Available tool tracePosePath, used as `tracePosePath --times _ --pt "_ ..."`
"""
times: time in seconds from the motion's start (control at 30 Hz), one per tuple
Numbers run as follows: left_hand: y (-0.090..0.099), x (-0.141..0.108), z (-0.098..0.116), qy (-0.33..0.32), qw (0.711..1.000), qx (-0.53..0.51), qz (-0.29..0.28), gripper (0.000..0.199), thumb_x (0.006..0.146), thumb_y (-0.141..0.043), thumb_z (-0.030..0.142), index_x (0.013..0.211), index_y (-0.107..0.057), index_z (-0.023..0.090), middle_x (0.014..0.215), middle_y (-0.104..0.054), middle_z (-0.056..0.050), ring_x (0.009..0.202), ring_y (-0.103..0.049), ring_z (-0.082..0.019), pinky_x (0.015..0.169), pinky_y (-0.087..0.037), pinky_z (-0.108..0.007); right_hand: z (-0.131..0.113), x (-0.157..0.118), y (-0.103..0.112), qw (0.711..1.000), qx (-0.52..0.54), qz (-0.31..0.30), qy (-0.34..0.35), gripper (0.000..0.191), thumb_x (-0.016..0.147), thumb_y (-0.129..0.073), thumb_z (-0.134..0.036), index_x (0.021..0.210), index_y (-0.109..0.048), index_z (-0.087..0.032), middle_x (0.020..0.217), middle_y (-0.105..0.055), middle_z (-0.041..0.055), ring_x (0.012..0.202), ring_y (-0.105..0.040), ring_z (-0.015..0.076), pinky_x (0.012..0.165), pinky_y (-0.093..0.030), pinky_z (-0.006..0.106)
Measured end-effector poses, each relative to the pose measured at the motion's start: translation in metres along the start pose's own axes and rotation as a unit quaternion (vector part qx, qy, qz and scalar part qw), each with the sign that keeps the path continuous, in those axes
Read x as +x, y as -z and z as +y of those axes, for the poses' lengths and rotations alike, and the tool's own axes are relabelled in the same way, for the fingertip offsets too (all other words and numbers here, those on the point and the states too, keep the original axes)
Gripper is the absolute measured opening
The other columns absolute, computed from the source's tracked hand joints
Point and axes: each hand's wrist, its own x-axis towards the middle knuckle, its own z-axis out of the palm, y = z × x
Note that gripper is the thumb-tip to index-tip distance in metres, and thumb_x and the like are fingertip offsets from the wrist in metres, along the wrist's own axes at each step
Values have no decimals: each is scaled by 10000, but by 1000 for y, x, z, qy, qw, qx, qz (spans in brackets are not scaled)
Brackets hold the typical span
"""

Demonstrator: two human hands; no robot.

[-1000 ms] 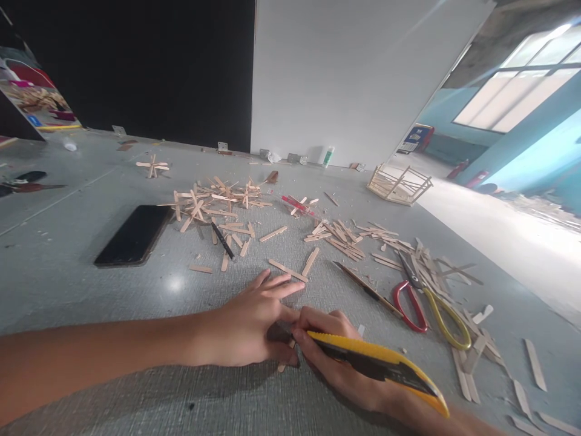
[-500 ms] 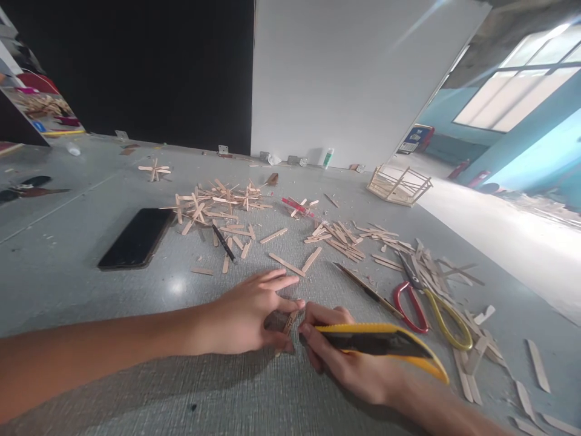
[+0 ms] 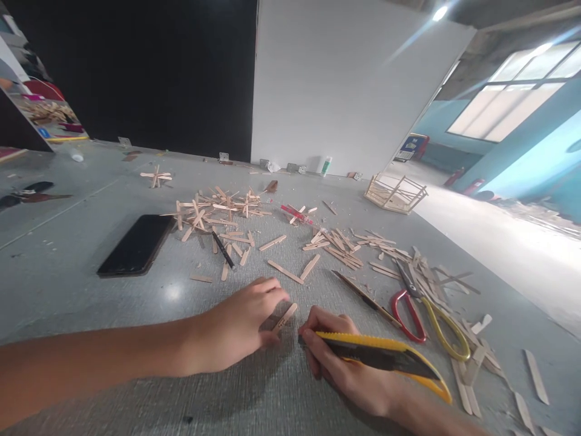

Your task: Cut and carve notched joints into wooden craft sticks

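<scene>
- Left hand is drawing back, its fingers parting beside a pale, dark-marked stick lying between hands.
- Right hand is gripping a yellow cutter.
- Blue label is looking illegible.

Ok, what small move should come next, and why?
Perhaps press down the small wooden stick between the hands with the left hand: its fingers stand open beside the stick, while the right hand grips the yellow cutter close by.

Worktop: open lane, phone to left arm | Ahead of left hand: two sticks, pen | Toward right hand: short stick in gap | Beyond: knife, scissors, heap obstruct
</scene>
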Motion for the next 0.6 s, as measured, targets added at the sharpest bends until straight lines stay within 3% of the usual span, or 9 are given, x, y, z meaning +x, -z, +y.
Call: tracePosePath --times 0.07,0.17,0.37,0.47,0.6 --pt "2 -3 0 34 999 33 -11 144 844 -667 60 858 -607 190 954 -594 -14 910 -596 -207 757 -443 -307 -2 0 1 1000 -3 4 -7 355 1081 -392 -477 825 -470 -244 668 -648 -62 666 -552 146 906 -344 398" --pt "2 -7 -4 12 997 75 -26 214 889 -555 43 739 -519 191 831 -557 -5 829 -571 -194 714 -416 -303 -4 0 1 1000 -7 6 -16 359 1073 -398 -492 822 -470 -246 670 -656 -56 690 -558 156 916 -342 398" --pt "-7 -18 -9 -30 983 178 -28 237 749 -580 17 742 -455 219 849 -558 -35 794 -551 -228 707 -402 -339 -3 0 0 1000 -12 5 -16 373 1073 -369 -526 849 -482 -251 685 -674 -47 731 -565 167 915 -347 378" --pt "-2 -21 3 7 983 181 -37 256 696 -594 11 749 -464 225 822 -583 -24 762 -571 -221 693 -406 -319 -1 0 -1 1000 -13 12 -13 366 1070 -376 -528 854 -470 -248 673 -664 -55 701 -558 158 929 -343 377" --pt "10 -21 24 72 978 184 -73 336 622 -604 -30 829 -497 212 934 -639 -38 808 -615 -230 713 -442 -305 -1 0 -2 999 -28 16 -24 411 1059 -358 -575 842 -478 -247 695 -684 -23 812 -566 195 918 -363 387"
